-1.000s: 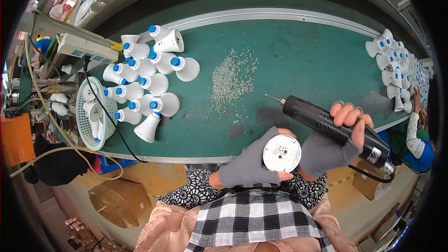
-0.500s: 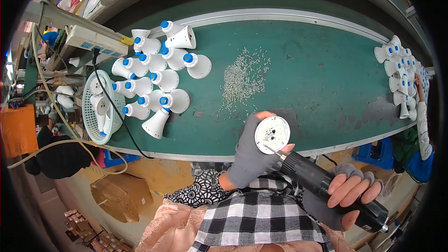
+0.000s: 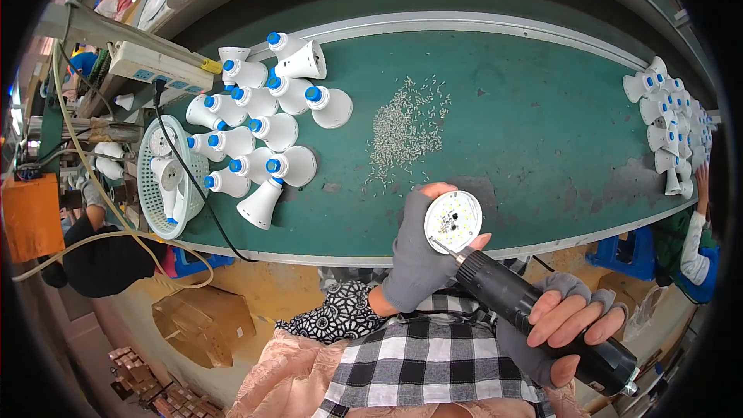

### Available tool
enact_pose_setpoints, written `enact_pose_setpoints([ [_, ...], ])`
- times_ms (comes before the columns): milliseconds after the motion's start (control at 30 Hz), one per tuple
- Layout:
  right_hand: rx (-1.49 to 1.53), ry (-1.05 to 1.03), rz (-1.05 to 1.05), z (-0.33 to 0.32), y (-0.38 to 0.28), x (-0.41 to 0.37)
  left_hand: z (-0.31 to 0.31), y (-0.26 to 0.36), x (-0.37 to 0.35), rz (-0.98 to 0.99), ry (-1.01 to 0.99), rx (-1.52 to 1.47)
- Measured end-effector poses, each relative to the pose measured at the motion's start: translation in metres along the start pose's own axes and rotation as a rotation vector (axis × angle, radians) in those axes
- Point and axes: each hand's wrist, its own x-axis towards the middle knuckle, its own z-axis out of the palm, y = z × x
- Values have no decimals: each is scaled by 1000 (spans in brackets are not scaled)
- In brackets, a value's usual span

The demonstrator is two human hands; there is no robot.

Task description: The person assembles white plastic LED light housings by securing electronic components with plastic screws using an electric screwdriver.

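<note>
In a grey fingerless glove, my left hand (image 3: 418,251) grips an LED bulb (image 3: 453,221), its round white face with small yellow chips turned up toward me. The rest of the bulb is hidden by the hand. My right hand (image 3: 569,321), gloved the same way, is wrapped round a black electric screwdriver (image 3: 507,290). The driver's thin bit (image 3: 443,248) points up and left, its tip at the lower left edge of the bulb's face. Whether a screw sits under the tip is too small to tell. Beyond the hands lies a scattered pile of small screws (image 3: 406,131) on the green table (image 3: 534,139).
Several white bulb housings with blue caps (image 3: 271,131) stand at the left. Beside them are a pale green basket (image 3: 179,220) with bulb parts, a power strip (image 3: 162,68) and a black cable (image 3: 186,166). More bulbs (image 3: 665,124) crowd the right end, near another person's hand (image 3: 702,182).
My right hand and the screwdriver have shifted slightly left, and the bit tip has moved from the face toward its lower left edge. The other person's arm at right has moved lower.
</note>
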Motion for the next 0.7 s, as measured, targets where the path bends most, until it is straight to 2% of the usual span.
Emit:
enact_pose_setpoints([
  [233,54,-18,-43,0,7,1,0,-5,0,6,-2,5],
  [367,4,-5,1,3,2,2,1,-2,0,1,2,-11],
  [533,50,-27,-37,4,7,2,0,-6,1,77,4,91],
  [633,-122,114,99,21,-11,4,0,-4,1,103,8,98],
  [700,-63,-19,98,5,-11,4,0,-4,0,112,2,112],
])
